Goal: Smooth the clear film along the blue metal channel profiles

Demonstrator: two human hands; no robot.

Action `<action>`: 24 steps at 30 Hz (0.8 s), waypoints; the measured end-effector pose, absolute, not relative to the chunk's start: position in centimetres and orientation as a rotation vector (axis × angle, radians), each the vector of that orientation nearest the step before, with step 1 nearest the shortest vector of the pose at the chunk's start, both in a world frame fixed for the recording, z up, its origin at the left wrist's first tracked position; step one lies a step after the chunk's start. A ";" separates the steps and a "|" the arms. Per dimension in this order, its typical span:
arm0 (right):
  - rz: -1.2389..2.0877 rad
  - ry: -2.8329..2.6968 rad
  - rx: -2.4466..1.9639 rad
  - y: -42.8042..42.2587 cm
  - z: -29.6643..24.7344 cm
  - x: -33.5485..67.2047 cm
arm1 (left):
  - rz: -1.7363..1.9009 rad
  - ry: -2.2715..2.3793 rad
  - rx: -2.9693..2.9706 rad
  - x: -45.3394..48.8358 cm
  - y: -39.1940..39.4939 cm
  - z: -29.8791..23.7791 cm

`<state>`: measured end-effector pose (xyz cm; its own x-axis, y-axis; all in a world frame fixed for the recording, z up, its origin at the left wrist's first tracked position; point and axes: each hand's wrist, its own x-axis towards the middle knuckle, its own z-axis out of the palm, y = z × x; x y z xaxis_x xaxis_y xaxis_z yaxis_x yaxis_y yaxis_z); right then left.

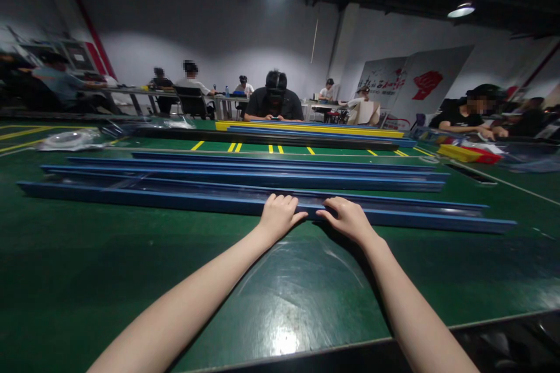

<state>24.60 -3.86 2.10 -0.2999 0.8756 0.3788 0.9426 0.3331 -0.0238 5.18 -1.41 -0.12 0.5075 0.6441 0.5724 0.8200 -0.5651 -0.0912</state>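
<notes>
Both my arms reach forward across a green table (131, 280). My left hand (279, 217) and my right hand (347, 218) rest side by side on the nearest long blue channel rail (153, 198), fingers curled over its near wall and gripping it. The rail runs almost the full width of the view. Behind it lie several more long blue rails (262, 178), parallel to it.
Farther back lie yellow and blue rails (306, 128) in front of a seated person in black (275, 106). Other people sit at tables left and right. Clear plastic wrap (70, 140) lies at the far left; yellow and red parts (468, 153) at the right. The table's near edge (350, 344) is close.
</notes>
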 end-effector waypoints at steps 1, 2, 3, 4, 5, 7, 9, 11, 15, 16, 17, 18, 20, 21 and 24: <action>-0.296 -2.280 -1.590 -3.8 2.1 24.6 | -0.695 -1.220 -2.402 5.2 -1.4 -0.1; -0.305 -2.279 -1.566 -3.8 2.1 24.6 | -0.693 -1.221 -2.402 5.2 -1.4 -0.1; -0.319 -2.276 -1.550 -3.8 2.1 24.5 | -0.693 -1.222 -2.402 5.2 -1.4 -0.1; -0.334 -2.274 -1.541 -3.8 2.2 24.5 | -0.695 -1.222 -2.402 5.1 -1.4 -0.1; -0.350 -2.273 -1.536 -3.8 2.3 24.5 | -0.698 -1.222 -2.401 5.1 -1.4 -0.1; -0.373 -2.276 -1.531 -3.8 2.5 24.4 | -0.703 -1.220 -2.400 5.1 -1.4 -0.1; -0.382 -2.278 -1.537 -3.8 2.7 24.3 | -0.703 -1.216 -2.404 5.1 -1.4 -0.1; -0.380 -2.276 -1.551 -3.9 2.9 24.3 | -0.700 -1.208 -2.413 5.1 -1.4 -0.1; -0.370 -2.261 -1.598 -3.9 3.0 24.9 | -0.690 -1.180 -2.433 5.0 -1.5 0.1; -0.366 -2.251 -1.616 -4.0 3.0 25.2 | -0.692 -1.181 -2.434 5.0 -1.6 0.2; -0.361 -2.237 -1.633 -4.0 3.0 25.5 | -0.695 -1.184 -2.434 5.0 -1.6 0.3; -0.354 -2.222 -1.647 -4.1 3.0 25.7 | -0.699 -1.189 -2.433 5.0 -1.7 0.3; -0.342 -2.194 -1.667 -4.1 2.9 26.1 | -0.704 -1.194 -2.430 5.0 -1.7 0.4; -0.340 -2.184 -1.674 -4.2 2.9 26.2 | -0.707 -1.194 -2.425 5.0 -1.7 0.4; -0.340 -2.171 -1.692 -4.2 2.8 26.2 | -0.734 -1.198 -2.398 5.0 -1.7 0.3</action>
<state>26.16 -4.21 2.79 -0.2136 0.8792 0.4260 0.9672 0.2516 -0.0342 4.97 -1.69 0.27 0.5056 0.6258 0.5939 0.8133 -0.5755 -0.0859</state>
